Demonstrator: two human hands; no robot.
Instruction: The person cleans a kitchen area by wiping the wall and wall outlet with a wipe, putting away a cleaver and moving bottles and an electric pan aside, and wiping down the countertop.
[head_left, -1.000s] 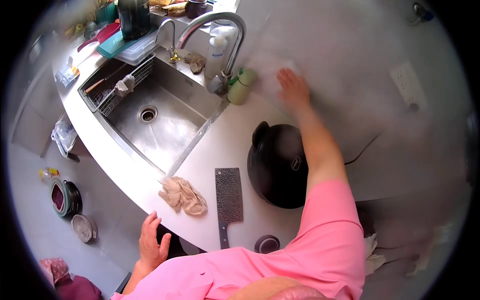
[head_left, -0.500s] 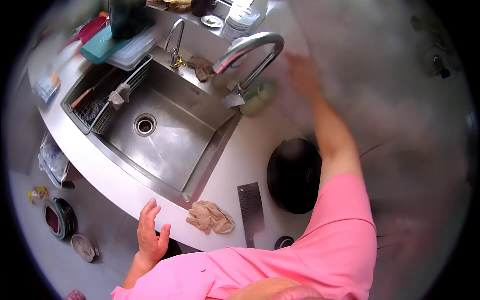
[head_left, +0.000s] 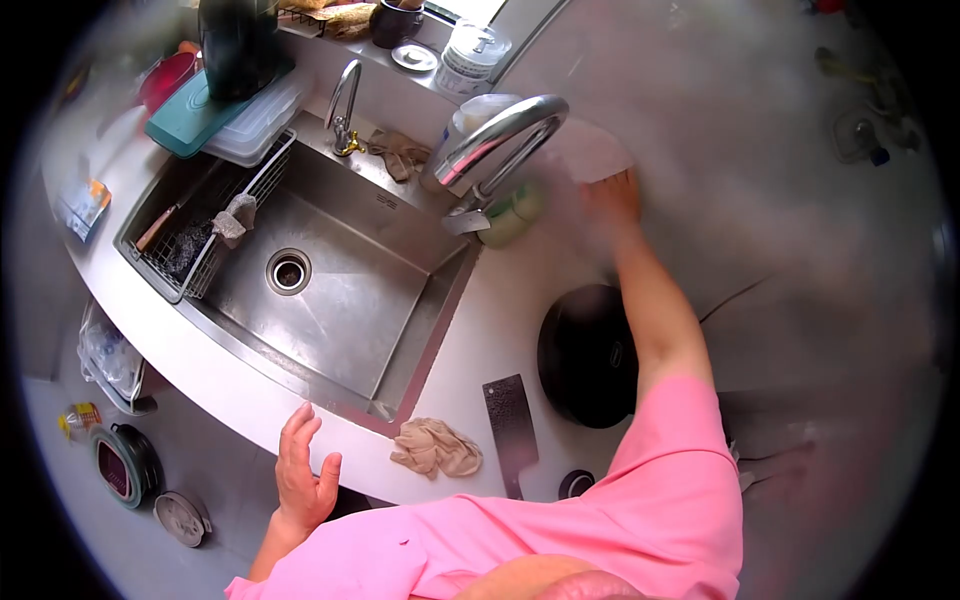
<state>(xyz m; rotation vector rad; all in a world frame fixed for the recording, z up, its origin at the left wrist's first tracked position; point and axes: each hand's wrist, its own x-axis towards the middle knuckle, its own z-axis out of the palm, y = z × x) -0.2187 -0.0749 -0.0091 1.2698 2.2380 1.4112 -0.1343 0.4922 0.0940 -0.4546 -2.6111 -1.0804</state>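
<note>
My right hand (head_left: 612,200) reaches beyond the black round appliance (head_left: 588,355), its fingers closed at the lower edge of a pale, rounded board (head_left: 590,150) by the wall; haze blurs the contact. Over the counter's front edge, my left hand (head_left: 305,475) is raised, empty, its fingers apart. A cleaver (head_left: 510,425) lies flat between the appliance and a crumpled beige cloth (head_left: 435,447). Left of my right hand, a green bottle (head_left: 512,215) stands behind the curved faucet (head_left: 515,130).
The steel sink (head_left: 340,290) holds a wire rack (head_left: 205,240) at its left side. Teal and clear lids (head_left: 200,110) lie behind the rack. A small dark round item (head_left: 576,484) sits near my right sleeve. Bowls (head_left: 125,465) are low at the left.
The view has shifted, with the sink and cleaver lower in it. My right hand has moved from spread fingers near the wall to the pale board's lower edge. My left hand remains raised.
</note>
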